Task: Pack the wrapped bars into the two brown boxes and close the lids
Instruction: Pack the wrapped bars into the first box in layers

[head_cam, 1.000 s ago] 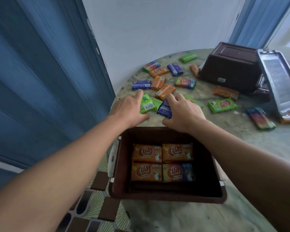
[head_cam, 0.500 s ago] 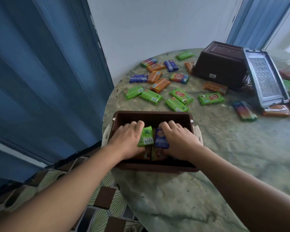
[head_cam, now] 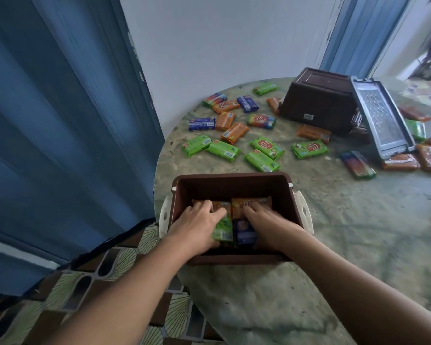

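Both hands are inside the near box [head_cam: 237, 181], which sits open at the bench [head_cam: 334, 245] edge closest to the person. Left hand [head_cam: 197, 226] lies flat over a green bar [head_cam: 223, 229], fingers spread forward onto an orange bar [head_cam: 219, 205] behind it; thumb side runs along the green bar's edge. Right hand [head_cam: 266, 224] presses down next to a blue bar [head_cam: 244, 231], fingertips on a second orange bar [head_cam: 253, 202]. Can't tell if either hand is actually gripping or only pushing down; palms hide the contact. Green and blue bars sit side by side, touching, in the box half nearest the person. The two orange bars fill the far half. White side latches [head_cam: 302, 211] on the box hang outward, no lid on it.

Beyond the near box: loose bars [head_cam: 266, 146] scattered on the bench, greens closest to it, then orange and blue ones further back. Second box [head_cam: 319, 100] is well beyond the near box and off to its right, turned upside down, base up. A clear lid [head_cam: 381, 118] leans against its right side. More orange bars [head_cam: 401, 161] lie past that lid, right of the second box. One multicolour bar [head_cam: 357, 165] sits alone between the near box and the lid.
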`<action>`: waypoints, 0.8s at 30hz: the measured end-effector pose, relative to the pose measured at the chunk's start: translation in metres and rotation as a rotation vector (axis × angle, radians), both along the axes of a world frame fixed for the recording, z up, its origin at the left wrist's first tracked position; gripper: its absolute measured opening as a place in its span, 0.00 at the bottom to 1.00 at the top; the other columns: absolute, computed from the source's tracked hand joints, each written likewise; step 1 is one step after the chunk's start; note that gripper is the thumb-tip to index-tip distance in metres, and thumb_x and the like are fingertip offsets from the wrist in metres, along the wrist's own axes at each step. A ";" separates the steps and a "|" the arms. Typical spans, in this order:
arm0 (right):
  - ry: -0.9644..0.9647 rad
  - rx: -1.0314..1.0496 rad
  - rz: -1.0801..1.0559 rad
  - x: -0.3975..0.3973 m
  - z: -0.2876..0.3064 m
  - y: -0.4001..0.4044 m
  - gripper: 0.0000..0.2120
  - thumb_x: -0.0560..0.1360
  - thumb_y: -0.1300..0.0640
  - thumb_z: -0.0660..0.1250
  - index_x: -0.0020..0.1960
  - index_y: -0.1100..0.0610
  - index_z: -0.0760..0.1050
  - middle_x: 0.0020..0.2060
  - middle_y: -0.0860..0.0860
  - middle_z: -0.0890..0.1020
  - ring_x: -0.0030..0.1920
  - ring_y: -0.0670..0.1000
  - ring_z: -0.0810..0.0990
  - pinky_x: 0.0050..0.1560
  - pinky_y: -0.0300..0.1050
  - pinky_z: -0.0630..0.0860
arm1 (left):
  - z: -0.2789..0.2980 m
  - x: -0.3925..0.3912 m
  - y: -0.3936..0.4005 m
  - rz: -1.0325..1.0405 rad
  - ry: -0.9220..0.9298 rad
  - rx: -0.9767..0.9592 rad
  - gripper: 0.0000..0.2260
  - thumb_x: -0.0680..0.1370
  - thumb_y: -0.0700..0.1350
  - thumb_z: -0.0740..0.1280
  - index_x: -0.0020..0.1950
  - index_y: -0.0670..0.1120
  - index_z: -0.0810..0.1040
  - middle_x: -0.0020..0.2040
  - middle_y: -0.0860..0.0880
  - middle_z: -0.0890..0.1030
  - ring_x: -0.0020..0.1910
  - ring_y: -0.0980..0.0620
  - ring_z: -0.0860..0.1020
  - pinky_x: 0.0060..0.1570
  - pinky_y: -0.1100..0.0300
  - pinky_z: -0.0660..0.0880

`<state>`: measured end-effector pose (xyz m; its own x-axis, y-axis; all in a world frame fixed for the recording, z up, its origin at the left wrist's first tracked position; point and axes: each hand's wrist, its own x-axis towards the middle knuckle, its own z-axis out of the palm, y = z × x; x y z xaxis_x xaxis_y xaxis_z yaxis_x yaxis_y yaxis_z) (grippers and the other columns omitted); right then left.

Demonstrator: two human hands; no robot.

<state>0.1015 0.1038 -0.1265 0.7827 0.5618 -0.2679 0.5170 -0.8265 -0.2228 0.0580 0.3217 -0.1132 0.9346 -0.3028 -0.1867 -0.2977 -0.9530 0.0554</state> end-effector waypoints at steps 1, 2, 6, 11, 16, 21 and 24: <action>0.001 -0.002 -0.001 0.000 0.000 0.000 0.36 0.64 0.53 0.81 0.66 0.55 0.66 0.65 0.55 0.70 0.64 0.60 0.75 0.60 0.52 0.75 | 0.002 0.000 -0.001 0.000 0.002 -0.008 0.32 0.73 0.59 0.74 0.73 0.55 0.66 0.63 0.47 0.69 0.61 0.43 0.72 0.61 0.47 0.73; 0.009 -0.004 -0.004 0.000 -0.001 0.000 0.38 0.63 0.52 0.82 0.66 0.55 0.66 0.65 0.54 0.69 0.65 0.60 0.74 0.60 0.52 0.74 | 0.003 -0.001 -0.001 0.013 0.017 -0.027 0.31 0.73 0.60 0.73 0.73 0.56 0.67 0.63 0.48 0.69 0.61 0.42 0.72 0.61 0.46 0.73; -0.011 -0.007 -0.013 -0.002 -0.001 -0.001 0.38 0.61 0.50 0.81 0.65 0.54 0.67 0.62 0.53 0.69 0.62 0.59 0.75 0.57 0.51 0.75 | 0.014 -0.006 -0.004 0.073 0.035 -0.075 0.26 0.76 0.63 0.69 0.72 0.57 0.73 0.62 0.48 0.71 0.54 0.39 0.78 0.58 0.47 0.76; -0.033 -0.002 -0.008 -0.002 0.001 0.000 0.38 0.64 0.47 0.80 0.68 0.54 0.68 0.64 0.53 0.70 0.64 0.59 0.74 0.58 0.51 0.74 | 0.026 -0.005 -0.005 0.044 -0.080 -0.192 0.16 0.82 0.53 0.62 0.68 0.50 0.66 0.52 0.49 0.80 0.46 0.42 0.80 0.42 0.53 0.70; -0.053 -0.031 -0.008 -0.003 0.007 0.002 0.37 0.63 0.44 0.79 0.67 0.53 0.69 0.64 0.53 0.70 0.65 0.58 0.72 0.60 0.52 0.71 | 0.030 0.015 0.012 0.173 0.315 -0.305 0.14 0.84 0.53 0.63 0.70 0.57 0.73 0.65 0.47 0.80 0.61 0.45 0.78 0.61 0.50 0.75; -0.034 -0.040 -0.016 -0.004 0.008 0.002 0.37 0.64 0.41 0.77 0.68 0.52 0.69 0.63 0.52 0.70 0.66 0.58 0.71 0.61 0.53 0.70 | 0.029 0.029 0.008 0.167 0.442 -0.222 0.19 0.86 0.52 0.61 0.77 0.51 0.71 0.77 0.49 0.72 0.74 0.47 0.70 0.72 0.53 0.67; -0.032 -0.034 -0.018 -0.005 0.010 0.001 0.35 0.64 0.41 0.75 0.67 0.52 0.70 0.62 0.52 0.70 0.65 0.57 0.71 0.61 0.53 0.70 | 0.027 0.029 0.008 0.177 0.445 -0.213 0.20 0.86 0.51 0.60 0.78 0.50 0.70 0.77 0.49 0.71 0.75 0.47 0.69 0.73 0.55 0.66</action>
